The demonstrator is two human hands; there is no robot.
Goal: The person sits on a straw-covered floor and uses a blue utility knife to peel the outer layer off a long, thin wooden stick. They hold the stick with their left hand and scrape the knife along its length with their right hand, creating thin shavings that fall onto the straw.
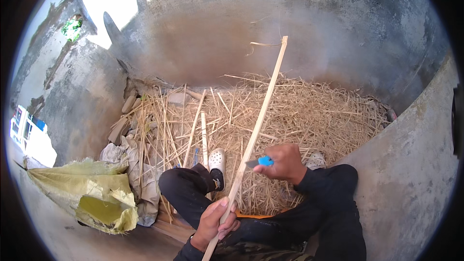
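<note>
A long pale strip of split bamboo or wood (263,111) slants up and away from me, with a thin curled shaving (266,44) hanging at its far end. My left hand (215,221) is closed around the strip's lower part. My right hand (285,163) grips a knife (263,161) by its blue handle. The short grey blade points left and lies at the strip's right edge, above my left hand; whether it is cutting in cannot be made out. The strip's near end runs out of the lower edge.
Shavings (314,111) heap up before my legs, against a grey wall (270,9). More strips (204,135) lie left of my white clog (217,159). A torn yellow-green sack (92,183) sits at the left, beside wood pieces (118,130). A grey wall rises close on the right.
</note>
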